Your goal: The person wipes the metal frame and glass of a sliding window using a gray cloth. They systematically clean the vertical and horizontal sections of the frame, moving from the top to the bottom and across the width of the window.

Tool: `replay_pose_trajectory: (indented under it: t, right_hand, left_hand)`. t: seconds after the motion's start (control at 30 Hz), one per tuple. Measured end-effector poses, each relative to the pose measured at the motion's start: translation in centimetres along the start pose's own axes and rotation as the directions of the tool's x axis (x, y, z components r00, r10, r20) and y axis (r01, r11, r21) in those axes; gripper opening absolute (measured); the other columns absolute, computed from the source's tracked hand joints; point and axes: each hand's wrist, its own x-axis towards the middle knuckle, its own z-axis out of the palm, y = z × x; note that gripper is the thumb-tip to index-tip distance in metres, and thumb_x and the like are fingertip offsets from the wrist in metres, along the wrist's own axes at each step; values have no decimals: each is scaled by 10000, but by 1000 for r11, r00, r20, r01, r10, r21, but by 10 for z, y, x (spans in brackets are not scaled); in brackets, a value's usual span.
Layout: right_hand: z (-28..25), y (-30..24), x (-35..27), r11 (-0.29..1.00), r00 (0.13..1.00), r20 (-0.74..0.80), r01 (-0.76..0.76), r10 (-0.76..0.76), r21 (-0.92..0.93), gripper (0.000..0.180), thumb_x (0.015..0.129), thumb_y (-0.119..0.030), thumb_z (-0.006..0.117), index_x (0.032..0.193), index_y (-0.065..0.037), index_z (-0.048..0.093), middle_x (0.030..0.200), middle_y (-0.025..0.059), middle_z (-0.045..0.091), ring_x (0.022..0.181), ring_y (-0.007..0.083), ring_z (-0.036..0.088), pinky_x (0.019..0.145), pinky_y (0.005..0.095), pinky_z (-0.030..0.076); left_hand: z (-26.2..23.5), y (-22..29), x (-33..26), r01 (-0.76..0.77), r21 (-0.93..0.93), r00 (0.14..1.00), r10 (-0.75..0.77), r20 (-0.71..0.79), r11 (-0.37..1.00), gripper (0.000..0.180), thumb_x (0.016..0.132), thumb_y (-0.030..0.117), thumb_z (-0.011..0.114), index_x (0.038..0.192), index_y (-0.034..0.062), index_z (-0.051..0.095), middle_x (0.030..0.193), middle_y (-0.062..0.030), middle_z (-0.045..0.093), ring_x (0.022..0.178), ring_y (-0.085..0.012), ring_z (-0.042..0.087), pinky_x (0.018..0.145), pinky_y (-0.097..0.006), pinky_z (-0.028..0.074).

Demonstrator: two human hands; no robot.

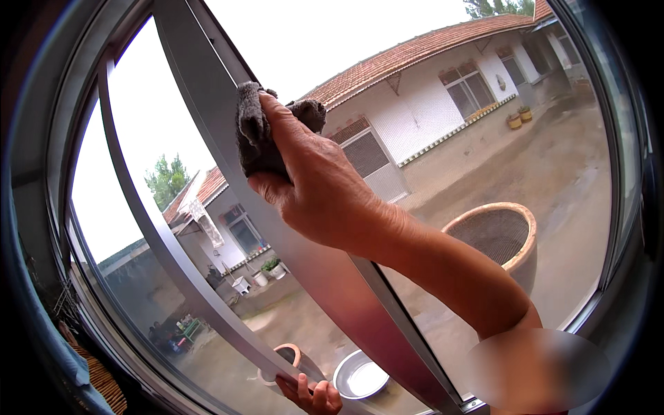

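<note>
My right hand (325, 181) reaches up from the lower right, closed around a folded dark grey fuzzy cloth (254, 128). The cloth rests against the wide metal upright (207, 104) of a sliding window, close to where it meets the glass. Low in the picture, my left hand (311, 397) has its fingers curled at the lower part of a thinner metal window bar (166, 242). Its palm and wrist are cut off by the bottom edge.
Beyond the glass lies a yard with a large clay pot (529, 238), a smaller clay pot (294, 353) and a metal basin (361, 375). A white tile-roofed building (422, 117) stands behind. Blue fabric (41, 304) hangs at the left edge.
</note>
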Motion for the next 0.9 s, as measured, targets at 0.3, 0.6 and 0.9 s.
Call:
replay_pose_trajectory:
  t: [0.3,0.6,0.9]
  right_hand:
    - [27,-1,103,936,999,0,30,-33,-351,527,878,-174,720,1298,7,459,1164,241,539,1074,357,625,927,413,540]
    - [47,23,200,854,924,-269,104,-272,-509,230,928,-140,470,1018,-2,629,1011,252,635,985,349,636,855,430,513]
    - [20,-24,126,851,994,-5,-93,106,-517,269,960,-124,459,1134,41,581,1110,237,661,1052,336,646,885,430,514]
  left_hand:
    - [2,-2,-14,14,-36,1000,-13,15,999,193,875,216,589,1016,85,576,1422,-190,409,1353,-633,240,1051,-753,239]
    - [-9,1,-18,40,-22,998,-39,56,999,163,866,211,612,907,57,575,1427,-175,433,1361,-629,234,1064,-747,230]
    - [-3,6,-12,54,-55,997,-50,62,997,152,868,202,606,935,66,603,1420,-160,409,1364,-629,212,1073,-746,210]
